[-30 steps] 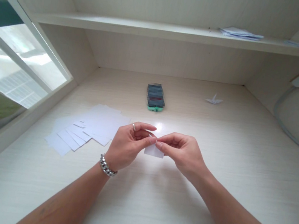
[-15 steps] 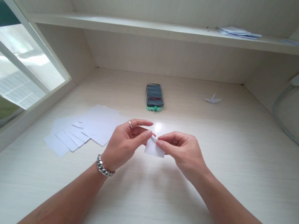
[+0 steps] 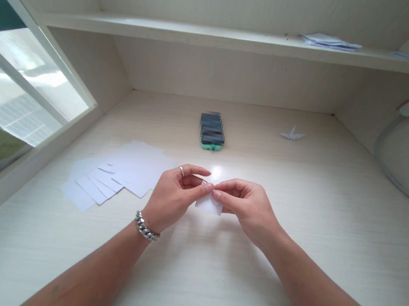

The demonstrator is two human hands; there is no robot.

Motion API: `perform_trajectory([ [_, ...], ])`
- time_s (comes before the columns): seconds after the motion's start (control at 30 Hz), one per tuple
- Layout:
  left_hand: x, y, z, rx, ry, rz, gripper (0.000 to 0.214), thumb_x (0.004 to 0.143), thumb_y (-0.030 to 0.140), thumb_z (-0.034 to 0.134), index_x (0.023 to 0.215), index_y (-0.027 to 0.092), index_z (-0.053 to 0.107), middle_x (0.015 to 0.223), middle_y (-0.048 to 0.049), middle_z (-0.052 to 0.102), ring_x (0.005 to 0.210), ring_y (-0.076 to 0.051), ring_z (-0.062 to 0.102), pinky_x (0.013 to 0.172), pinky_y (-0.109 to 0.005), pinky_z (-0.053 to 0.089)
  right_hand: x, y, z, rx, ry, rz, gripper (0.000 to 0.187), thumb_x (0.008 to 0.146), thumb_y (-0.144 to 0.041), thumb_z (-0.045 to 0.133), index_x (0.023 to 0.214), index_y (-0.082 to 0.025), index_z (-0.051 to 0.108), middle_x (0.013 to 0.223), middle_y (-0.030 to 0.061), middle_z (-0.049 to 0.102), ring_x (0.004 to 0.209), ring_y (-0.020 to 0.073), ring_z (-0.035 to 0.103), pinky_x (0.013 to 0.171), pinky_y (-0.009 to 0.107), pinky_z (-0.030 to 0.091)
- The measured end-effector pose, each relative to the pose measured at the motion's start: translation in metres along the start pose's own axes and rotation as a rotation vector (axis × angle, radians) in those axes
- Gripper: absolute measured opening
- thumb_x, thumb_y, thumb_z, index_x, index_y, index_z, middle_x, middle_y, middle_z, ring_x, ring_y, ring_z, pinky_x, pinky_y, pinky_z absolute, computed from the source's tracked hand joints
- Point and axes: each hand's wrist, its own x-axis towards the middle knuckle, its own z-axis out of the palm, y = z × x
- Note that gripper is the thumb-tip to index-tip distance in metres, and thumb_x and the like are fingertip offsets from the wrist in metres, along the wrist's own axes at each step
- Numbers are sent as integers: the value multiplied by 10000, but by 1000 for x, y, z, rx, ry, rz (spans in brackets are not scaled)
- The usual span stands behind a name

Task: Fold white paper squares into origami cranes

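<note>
A small white piece of paper (image 3: 209, 206) is held between both hands above the desk, its lower part showing below the thumbs. My left hand (image 3: 177, 190), with a ring and a chain bracelet, pinches its upper left part between thumb and fingers. My right hand (image 3: 247, 202) grips the upper right part, thumb on the near face. The two thumb tips nearly meet at the top of the paper. Fingers hide its upper edge and back, so its folds there cannot be made out.
Loose white paper sheets (image 3: 136, 162) lie spread at the left. A phone with a green edge (image 3: 212, 132) and a folded paper crane (image 3: 293, 134) sit farther back. Above, a shelf (image 3: 193, 35) bears stacked papers (image 3: 329, 41). A plugged-in cable (image 3: 380, 156) runs down the right wall.
My left thumb has slid right along the paper's top, closer to the right thumb. The paper has shifted slightly left, and its raised top flap is now mostly covered by my fingers.
</note>
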Motion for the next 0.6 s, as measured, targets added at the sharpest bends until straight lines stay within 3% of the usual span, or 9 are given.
perform_trajectory([
  [0.6,-1,2,2,12,25,-35,259,676,220,799,903,133,711,634,-27,725,572,-145,658,534,-237,515,1,4,0,55,-14,51,236,649,-341,825,773,-159,742,716,46,689,656,163,618,645,330,502],
])
